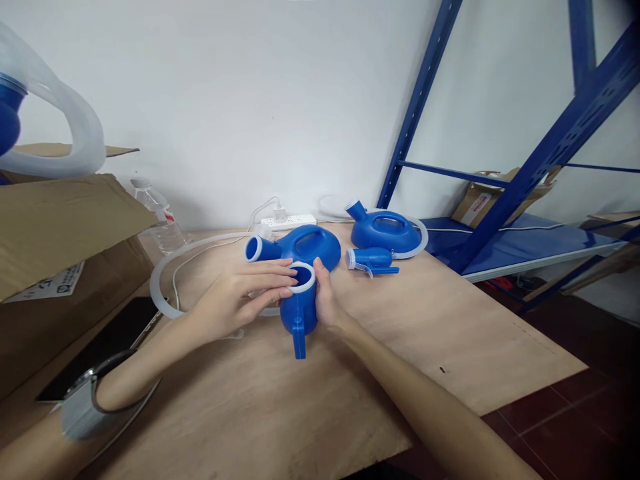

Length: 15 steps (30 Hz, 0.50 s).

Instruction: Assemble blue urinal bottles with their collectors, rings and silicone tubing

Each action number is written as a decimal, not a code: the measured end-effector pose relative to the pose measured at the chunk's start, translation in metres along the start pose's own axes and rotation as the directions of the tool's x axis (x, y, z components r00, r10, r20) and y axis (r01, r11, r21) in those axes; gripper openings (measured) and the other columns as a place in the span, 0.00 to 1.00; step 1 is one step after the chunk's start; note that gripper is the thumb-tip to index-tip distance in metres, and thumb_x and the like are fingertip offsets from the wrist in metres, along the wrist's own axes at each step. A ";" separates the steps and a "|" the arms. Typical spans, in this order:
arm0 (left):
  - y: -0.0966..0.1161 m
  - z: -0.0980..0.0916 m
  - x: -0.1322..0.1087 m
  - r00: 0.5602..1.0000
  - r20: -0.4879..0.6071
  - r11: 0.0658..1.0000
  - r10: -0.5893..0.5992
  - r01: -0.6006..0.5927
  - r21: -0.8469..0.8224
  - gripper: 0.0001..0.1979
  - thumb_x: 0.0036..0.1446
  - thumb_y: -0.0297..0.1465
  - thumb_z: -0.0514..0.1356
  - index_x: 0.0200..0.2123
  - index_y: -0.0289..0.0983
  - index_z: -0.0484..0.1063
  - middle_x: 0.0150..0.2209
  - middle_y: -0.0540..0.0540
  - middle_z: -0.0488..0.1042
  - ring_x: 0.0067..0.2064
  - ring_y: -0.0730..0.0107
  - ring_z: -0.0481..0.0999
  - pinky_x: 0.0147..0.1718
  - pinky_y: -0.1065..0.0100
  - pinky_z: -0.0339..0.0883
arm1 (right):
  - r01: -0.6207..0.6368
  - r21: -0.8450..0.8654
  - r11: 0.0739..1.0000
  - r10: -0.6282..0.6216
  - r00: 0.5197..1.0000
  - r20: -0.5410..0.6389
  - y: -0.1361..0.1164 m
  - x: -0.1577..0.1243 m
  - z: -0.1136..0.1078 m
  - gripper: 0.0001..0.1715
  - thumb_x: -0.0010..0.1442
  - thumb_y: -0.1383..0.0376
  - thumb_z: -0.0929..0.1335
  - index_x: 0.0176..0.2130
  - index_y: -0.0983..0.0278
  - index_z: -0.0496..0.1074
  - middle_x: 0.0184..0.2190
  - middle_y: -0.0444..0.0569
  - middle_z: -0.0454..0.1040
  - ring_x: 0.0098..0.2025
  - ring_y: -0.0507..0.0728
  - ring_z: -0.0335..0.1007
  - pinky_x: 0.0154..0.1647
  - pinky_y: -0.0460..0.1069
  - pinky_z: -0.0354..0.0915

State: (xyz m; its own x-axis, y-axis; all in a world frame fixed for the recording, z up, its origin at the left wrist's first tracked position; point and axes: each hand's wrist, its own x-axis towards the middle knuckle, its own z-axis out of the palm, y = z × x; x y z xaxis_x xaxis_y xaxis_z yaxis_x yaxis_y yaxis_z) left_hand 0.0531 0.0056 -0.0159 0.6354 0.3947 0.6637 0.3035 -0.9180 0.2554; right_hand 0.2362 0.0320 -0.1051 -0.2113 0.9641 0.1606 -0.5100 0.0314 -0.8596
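Observation:
Over the front of the wooden table, a blue plastic urinal cup (295, 313) with a handle at its lower front is held with its open mouth facing me. My right hand (327, 300) grips its right side, thumb near the rim. Fingers and thumb of my left hand (245, 297) pinch the white ring (303, 289) around the mouth from the left. Just behind lies a blue urinal bottle (320, 248) with a loop handle and an open neck with a white ring. A clear hose (159, 287) curves on the table to the left.
At the back right are another blue urinal bottle (385, 232) and a capped blue cup (373, 259) with a hose. A power strip (295, 221) lies by the wall. Left stand a cardboard box (65, 227), a plastic bottle (163, 223) and a dark flat device (105, 347). Blue shelving (530, 243) borders the right.

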 end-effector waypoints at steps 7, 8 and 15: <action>0.001 -0.001 0.001 0.996 -0.044 0.997 0.073 -0.071 0.037 0.10 0.66 0.26 0.65 0.48 0.37 0.84 0.48 0.43 0.86 0.54 0.58 0.84 0.57 0.61 0.79 | -0.002 -0.055 0.998 0.006 0.998 0.056 0.007 0.005 -0.008 0.42 0.60 0.29 0.63 0.38 0.62 0.79 0.30 0.48 0.80 0.40 0.61 0.79 0.41 0.52 0.72; 0.001 -0.001 0.001 0.997 -0.050 0.997 0.063 -0.061 0.038 0.10 0.66 0.26 0.65 0.48 0.38 0.84 0.48 0.44 0.86 0.54 0.58 0.84 0.57 0.61 0.79 | 0.008 -0.068 0.998 -0.004 0.999 0.054 0.006 0.005 -0.008 0.41 0.60 0.29 0.63 0.37 0.62 0.79 0.30 0.48 0.80 0.41 0.61 0.79 0.42 0.52 0.72; -0.004 -0.002 -0.001 0.998 0.004 0.998 0.061 -0.061 -0.023 0.08 0.68 0.28 0.64 0.45 0.41 0.84 0.46 0.48 0.87 0.56 0.58 0.83 0.56 0.60 0.79 | 0.068 -0.167 0.984 -0.070 0.998 -0.004 0.004 0.005 -0.009 0.34 0.62 0.34 0.65 0.37 0.60 0.77 0.32 0.46 0.80 0.45 0.61 0.77 0.46 0.53 0.71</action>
State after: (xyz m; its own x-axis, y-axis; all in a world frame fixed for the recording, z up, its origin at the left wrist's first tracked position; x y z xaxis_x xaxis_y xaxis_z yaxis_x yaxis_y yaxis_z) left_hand 0.0498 0.0093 -0.0157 0.6553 0.3383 0.6754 0.2478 -0.9409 0.2308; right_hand 0.2412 0.0391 -0.1119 -0.1720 0.9606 0.2183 -0.3769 0.1406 -0.9155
